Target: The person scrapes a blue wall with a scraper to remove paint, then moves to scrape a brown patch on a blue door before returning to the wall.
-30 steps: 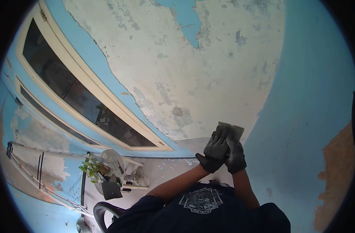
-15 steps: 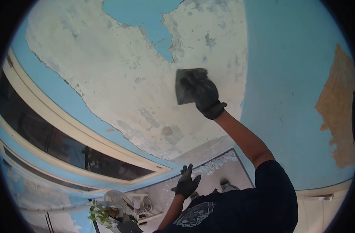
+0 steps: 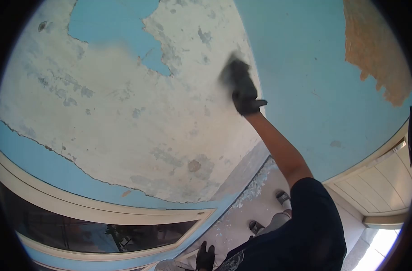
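Observation:
My right hand, in a dark glove, presses a dark square sheet that looks like sandpaper against the wall. Motion smears both the sheet and the fingers. Around them spreads a large whitish, scraped patch with grey blotches. A tongue of blue paint with a ragged edge remains at its top. Low in the view, my left hand, also gloved, hangs near my body; its fingers are apart and hold nothing.
A window with a cream frame runs along the lower left. To the right, the blue wall carries an orange-brown bare area. Paint flakes litter the floor by my feet. A cream panelled door stands at lower right.
My right hand has slid the sheet across the wall towards the blue wall's corner. My left hand has dropped lower. The view has turned, bringing the door into sight.

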Tool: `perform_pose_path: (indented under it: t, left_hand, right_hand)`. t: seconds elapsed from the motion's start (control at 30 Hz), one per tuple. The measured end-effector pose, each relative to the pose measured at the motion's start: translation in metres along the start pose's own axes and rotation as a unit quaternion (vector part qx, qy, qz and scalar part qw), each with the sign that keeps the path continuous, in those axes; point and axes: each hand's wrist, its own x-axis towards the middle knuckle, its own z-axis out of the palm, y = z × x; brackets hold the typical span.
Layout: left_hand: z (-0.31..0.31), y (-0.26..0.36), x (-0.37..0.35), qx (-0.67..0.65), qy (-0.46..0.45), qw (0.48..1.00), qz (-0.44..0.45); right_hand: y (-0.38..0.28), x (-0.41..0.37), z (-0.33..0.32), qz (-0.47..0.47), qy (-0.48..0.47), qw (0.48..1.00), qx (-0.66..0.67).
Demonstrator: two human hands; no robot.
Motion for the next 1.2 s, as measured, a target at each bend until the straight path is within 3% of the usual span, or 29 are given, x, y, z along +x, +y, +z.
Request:
perform_pose_path:
  t: [0.03,0.07,0.1,0.13,0.17,0.3,0.33,0.37,0.43,0.47,0.53,0.6,0.67,0.7,0.73,0.8,0.83,0.87,0.9,0.93,0.97,1.0,1.07,1.13,1.2]
  left_hand:
    - [-0.001,0.006,0.001,-0.021,-0.012,1.000,-0.008]
    - [0.030,-0.026,0.022,0.028,0.238,0.946,0.218]
    - [0.034,-0.068,0.044,0.037,0.236,0.945,0.224]
    - [0.017,-0.061,0.055,0.069,0.148,0.967,0.196]
    - [0.004,-0.050,0.051,0.100,0.054,0.981,0.155]
    - [-0.006,-0.020,0.040,0.021,0.009,0.994,0.109]
    - [0.006,-0.048,0.061,0.066,0.020,0.984,0.166]
    - [-0.002,-0.027,0.051,0.082,-0.014,0.982,0.169]
    - [0.002,-0.021,0.050,0.063,-0.037,0.985,0.157]
    - [0.006,-0.017,0.052,0.062,-0.040,0.984,0.163]
    - [0.002,-0.018,0.050,0.097,-0.039,0.973,0.205]
    - [0.000,-0.015,0.062,0.062,-0.047,0.976,0.206]
    - [0.009,-0.040,0.065,0.038,-0.059,0.982,0.175]
    - [0.013,-0.044,0.073,0.036,-0.064,0.981,0.181]
    - [0.015,-0.055,0.075,0.039,-0.042,0.977,0.208]
    - [0.010,-0.082,0.092,0.052,-0.015,0.971,0.234]
    - [0.014,-0.102,0.106,0.119,-0.003,0.943,0.311]
    - [0.015,-0.122,0.105,0.185,0.002,0.906,0.381]
    - [0.011,-0.129,0.100,0.188,-0.003,0.906,0.379]
    - [0.009,-0.129,0.103,0.233,-0.038,0.888,0.394]
    - [0.005,-0.125,0.103,0.274,-0.074,0.867,0.410]
    - [0.003,-0.126,0.098,0.241,-0.099,0.888,0.379]
    - [0.008,-0.128,0.093,0.131,-0.131,0.940,0.285]
    - [0.013,-0.127,0.084,0.090,-0.151,0.955,0.239]
    - [0.017,-0.126,0.080,0.078,-0.161,0.957,0.230]
  right_hand:
    - [0.027,-0.007,-0.001,-0.012,-0.110,0.988,-0.103]
    - [0.062,-0.009,0.003,-0.019,-0.220,0.954,-0.205]
    - [0.092,-0.005,0.017,-0.033,-0.280,0.899,-0.335]
    - [0.121,-0.002,0.031,-0.063,-0.339,0.823,-0.451]
    - [0.133,-0.007,0.028,-0.087,-0.329,0.785,-0.518]
    - [0.156,-0.006,0.030,-0.192,-0.342,0.664,-0.636]
    - [0.158,0.007,0.037,-0.218,-0.360,0.633,-0.650]
    - [0.158,0.014,0.040,-0.242,-0.372,0.605,-0.662]
    - [0.146,0.010,0.027,-0.278,-0.361,0.585,-0.671]
    - [0.120,0.024,0.044,-0.418,-0.217,0.231,-0.852]
    - [0.109,0.031,0.055,-0.481,-0.028,-0.168,-0.860]
    - [0.126,0.036,0.071,-0.278,-0.370,0.267,-0.845]
    - [0.123,0.017,0.060,-0.307,-0.159,0.213,-0.914]
    - [0.122,0.012,0.060,-0.421,-0.090,-0.059,-0.901]
    - [0.134,0.007,0.064,-0.510,0.035,-0.307,-0.803]
    - [0.079,-0.023,0.035,-0.368,-0.186,-0.195,-0.890]
    - [0.071,-0.038,0.021,-0.375,-0.169,-0.155,-0.898]
    - [0.057,-0.051,0.003,-0.426,-0.011,-0.078,-0.901]
    - [0.050,-0.061,-0.007,-0.452,0.115,-0.029,-0.884]
    - [0.046,-0.069,-0.020,-0.481,0.127,-0.071,-0.864]
    - [0.059,-0.080,-0.038,-0.489,0.125,-0.176,-0.845]
    - [0.043,-0.085,-0.052,-0.495,0.129,-0.172,-0.842]
    - [-0.023,-0.106,-0.100,-0.451,0.110,0.170,-0.869]
    - [-0.020,-0.127,-0.115,-0.421,0.225,0.163,-0.864]
    - [0.041,-0.119,-0.089,-0.452,0.170,-0.006,-0.876]
